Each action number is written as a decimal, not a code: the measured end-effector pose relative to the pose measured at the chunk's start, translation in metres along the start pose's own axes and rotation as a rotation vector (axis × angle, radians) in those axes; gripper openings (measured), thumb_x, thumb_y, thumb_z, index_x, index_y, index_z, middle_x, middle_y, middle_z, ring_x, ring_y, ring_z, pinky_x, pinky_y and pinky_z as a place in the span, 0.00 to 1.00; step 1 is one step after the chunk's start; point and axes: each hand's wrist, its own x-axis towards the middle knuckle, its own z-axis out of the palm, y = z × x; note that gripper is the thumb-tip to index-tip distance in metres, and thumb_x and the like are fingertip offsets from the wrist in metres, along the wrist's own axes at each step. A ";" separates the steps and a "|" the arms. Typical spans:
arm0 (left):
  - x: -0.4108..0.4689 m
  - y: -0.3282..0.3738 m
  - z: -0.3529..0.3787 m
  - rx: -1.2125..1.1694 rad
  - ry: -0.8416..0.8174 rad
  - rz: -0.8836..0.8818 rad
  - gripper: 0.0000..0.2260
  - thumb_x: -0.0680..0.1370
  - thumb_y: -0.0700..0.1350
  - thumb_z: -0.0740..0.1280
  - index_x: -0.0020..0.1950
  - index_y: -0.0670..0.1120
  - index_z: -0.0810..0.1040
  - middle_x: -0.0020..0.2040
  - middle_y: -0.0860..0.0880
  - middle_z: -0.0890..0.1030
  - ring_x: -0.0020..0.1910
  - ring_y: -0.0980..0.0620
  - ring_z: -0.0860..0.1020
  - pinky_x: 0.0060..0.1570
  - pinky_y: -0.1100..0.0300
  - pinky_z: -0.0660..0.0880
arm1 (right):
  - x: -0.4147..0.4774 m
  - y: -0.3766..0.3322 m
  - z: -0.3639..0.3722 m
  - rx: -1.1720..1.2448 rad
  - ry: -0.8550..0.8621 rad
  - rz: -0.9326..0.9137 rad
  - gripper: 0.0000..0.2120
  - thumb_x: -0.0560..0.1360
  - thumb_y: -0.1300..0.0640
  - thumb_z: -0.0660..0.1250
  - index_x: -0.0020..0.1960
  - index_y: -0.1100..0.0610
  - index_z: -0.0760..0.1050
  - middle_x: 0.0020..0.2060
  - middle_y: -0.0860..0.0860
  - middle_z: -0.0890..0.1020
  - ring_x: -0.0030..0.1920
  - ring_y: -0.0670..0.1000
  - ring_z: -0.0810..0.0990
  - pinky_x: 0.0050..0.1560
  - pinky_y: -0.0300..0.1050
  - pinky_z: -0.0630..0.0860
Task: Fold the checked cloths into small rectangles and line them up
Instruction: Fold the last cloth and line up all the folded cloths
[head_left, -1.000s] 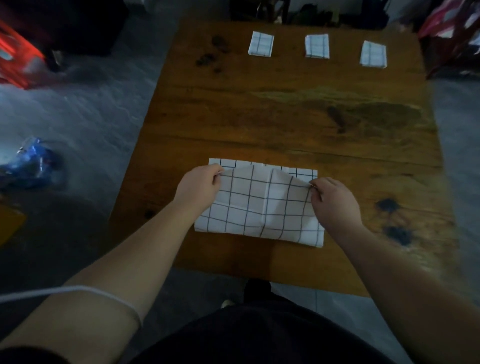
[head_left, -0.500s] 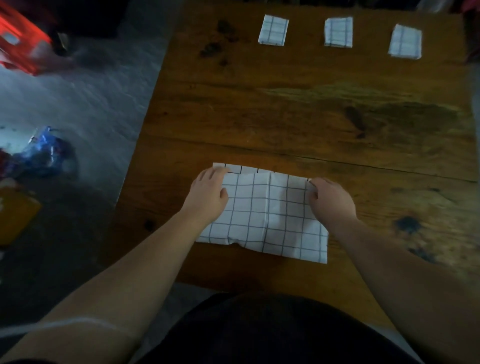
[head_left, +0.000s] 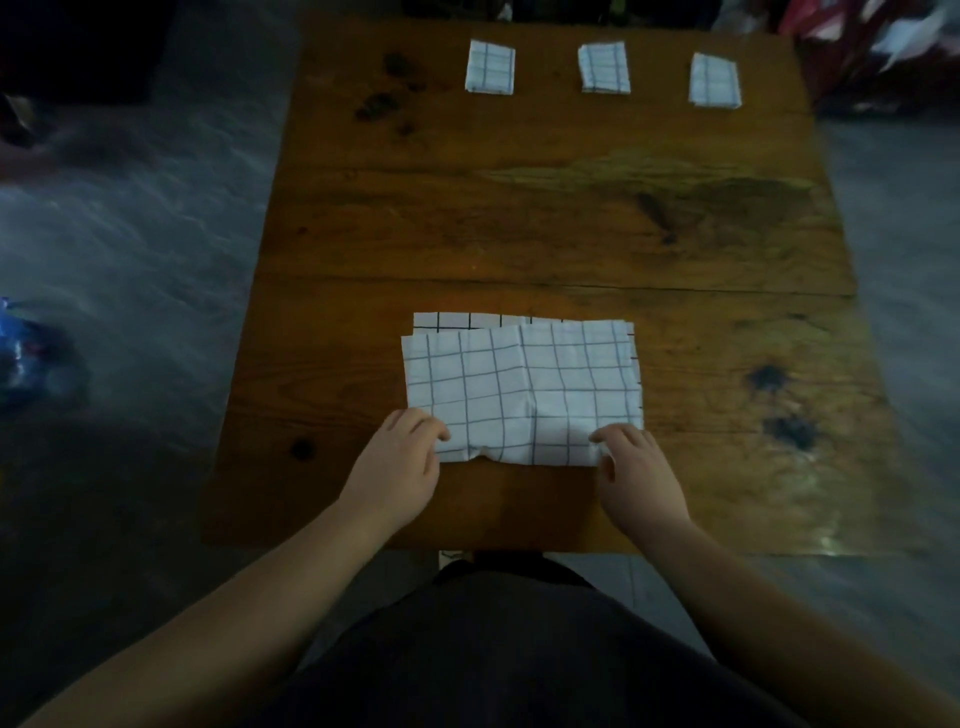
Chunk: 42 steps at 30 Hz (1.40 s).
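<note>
Now my left hand (head_left: 396, 467) and my right hand (head_left: 636, 470) sit at the near corners of the checked cloth (head_left: 522, 389), where a second ago they were up at its far corners pinching the top layer. My left fingers (head_left: 428, 427) curl over the near left corner and my right fingertips (head_left: 610, 435) nip the near right one, where the fabric bunches a little; whether either thumb is under the cloth I cannot tell. The cloth now lies flatter, folded over itself, the top layer stopping just short of the far edge so a strip of the lower layer shows beyond it. It rests on the near half of the wooden table (head_left: 545, 234). Well apart from it, along the far edge, three folded cloths stand in a row: left (head_left: 490, 67), middle (head_left: 604, 68) and right (head_left: 715, 81).
</note>
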 end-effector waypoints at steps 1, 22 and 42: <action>-0.007 0.000 0.003 0.002 -0.031 0.025 0.15 0.80 0.38 0.63 0.65 0.48 0.77 0.62 0.53 0.75 0.63 0.54 0.71 0.61 0.62 0.70 | -0.009 0.001 0.007 -0.011 -0.006 0.005 0.19 0.79 0.62 0.62 0.69 0.51 0.74 0.66 0.47 0.76 0.68 0.48 0.71 0.69 0.48 0.71; -0.027 -0.024 0.033 0.425 -0.318 0.008 0.32 0.85 0.57 0.52 0.83 0.47 0.42 0.84 0.47 0.42 0.82 0.46 0.40 0.80 0.46 0.43 | -0.039 0.022 0.028 -0.259 -0.137 0.148 0.31 0.83 0.52 0.53 0.83 0.48 0.46 0.83 0.49 0.49 0.82 0.52 0.45 0.81 0.57 0.46; -0.033 -0.001 0.075 0.346 -0.259 0.036 0.31 0.85 0.57 0.50 0.83 0.47 0.42 0.83 0.48 0.42 0.82 0.50 0.40 0.78 0.50 0.39 | -0.041 -0.016 0.059 -0.324 -0.187 0.011 0.31 0.85 0.45 0.48 0.84 0.51 0.41 0.83 0.46 0.45 0.82 0.48 0.41 0.81 0.54 0.42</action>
